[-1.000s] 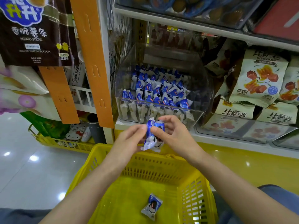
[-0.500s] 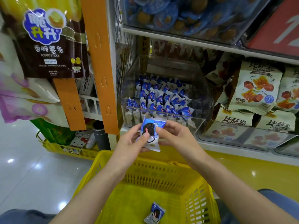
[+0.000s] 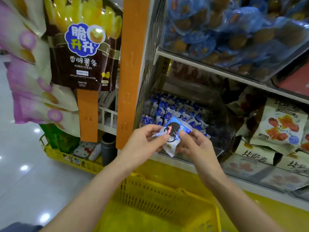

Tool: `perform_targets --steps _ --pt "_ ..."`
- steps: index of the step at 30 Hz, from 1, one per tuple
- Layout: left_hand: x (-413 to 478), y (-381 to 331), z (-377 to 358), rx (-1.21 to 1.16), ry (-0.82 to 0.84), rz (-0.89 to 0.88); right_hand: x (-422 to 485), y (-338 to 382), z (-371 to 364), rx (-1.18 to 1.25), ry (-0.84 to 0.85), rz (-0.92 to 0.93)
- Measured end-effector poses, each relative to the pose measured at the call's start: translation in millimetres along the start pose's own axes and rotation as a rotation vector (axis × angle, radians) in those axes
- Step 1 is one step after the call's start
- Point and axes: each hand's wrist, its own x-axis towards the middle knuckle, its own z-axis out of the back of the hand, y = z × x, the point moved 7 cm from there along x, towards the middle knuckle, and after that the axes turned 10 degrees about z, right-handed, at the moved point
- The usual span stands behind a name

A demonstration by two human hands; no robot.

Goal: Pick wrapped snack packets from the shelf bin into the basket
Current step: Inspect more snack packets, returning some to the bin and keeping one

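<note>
A blue and white snack packet (image 3: 173,131) with a dark round cookie printed on it is held flat in front of the shelf bin. My left hand (image 3: 143,141) pinches its left edge, and my right hand (image 3: 194,143) pinches its right side. Behind them the clear shelf bin (image 3: 222,131) holds several more blue and white packets (image 3: 167,109). The yellow basket (image 3: 167,195) sits below my forearms; its floor is mostly out of frame.
An orange shelf post (image 3: 128,72) stands left of the bin. Potato stick bags (image 3: 83,52) hang at upper left. Beige snack bags (image 3: 280,128) lie right of the bin, blue-wrapped goods (image 3: 234,27) on the shelf above. A second yellow basket (image 3: 66,156) sits on the floor.
The view tilted up, so the packet in the basket dropped out of frame. Both hands turned the held packet from edge-on to face-up and raised it slightly toward the bin.
</note>
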Motion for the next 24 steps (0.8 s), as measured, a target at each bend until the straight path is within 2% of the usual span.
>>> perform_targets --steps 3,6,8,10,13,17,24 --pt "6.5 -2.6 5.5 -0.066 -0.013 -0.021 13.5 1.7 -8.5 0.067 0.098 -0.061" --pt "14.0 -8.9 11.7 0.02 -0.112 -0.104 29.5 9.5 -16.1 0.054 0.151 -0.046" --pt "16.8 -16.1 18.2 0.209 -0.248 -0.203 48.3 18.3 -14.3 0.011 0.098 -0.02" --pt "15.7 -23.8 21.1 0.419 -0.34 -0.318 75.4 26.2 -5.1 -0.085 -0.034 0.008" --pt "14.0 -21.0 12.8 0.73 -0.28 -0.418 114.6 26.1 -0.3 -0.289 -0.132 0.007" --pt "13.0 -6.2 2.9 0.967 -0.153 -0.44 149.2 -0.4 -30.2 -0.687 0.064 -0.017" --pt "13.2 -3.9 2.2 0.976 -0.13 -0.442 161.4 -31.5 -60.3 -1.021 0.489 -0.107"
